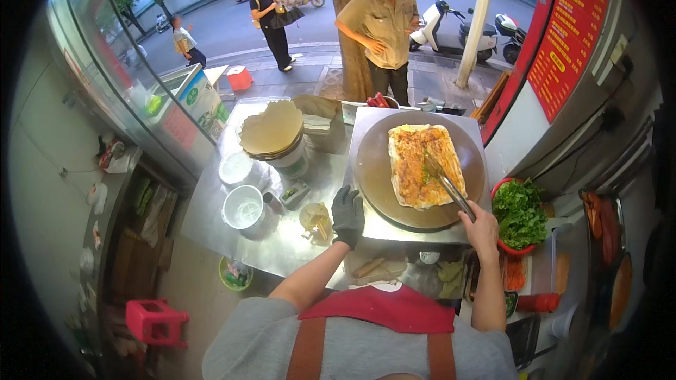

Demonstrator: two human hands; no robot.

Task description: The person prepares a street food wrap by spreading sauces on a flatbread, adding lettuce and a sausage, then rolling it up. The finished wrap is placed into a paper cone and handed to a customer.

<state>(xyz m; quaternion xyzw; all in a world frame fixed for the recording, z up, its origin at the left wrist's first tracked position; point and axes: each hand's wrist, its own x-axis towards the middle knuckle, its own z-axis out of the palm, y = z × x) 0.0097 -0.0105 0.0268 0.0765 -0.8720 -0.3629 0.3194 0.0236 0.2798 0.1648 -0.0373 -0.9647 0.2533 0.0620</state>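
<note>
A rectangular, browned flatbread with sauce and green bits lies on a round griddle. My right hand, bare, grips metal tongs at the griddle's near right edge, their tips on the middle of the flatbread. My left hand wears a dark glove and rests at the griddle's left side by the counter, its fingers close together and bent; whether they hold anything does not show. Left of it stands a small see-through cup with thin sticks or utensils in it.
Left on the steel counter are a white tub and a stack of brown paper on a bucket. A red basin of leafy greens stands right of the griddle. A person stands beyond the counter beside a tree trunk.
</note>
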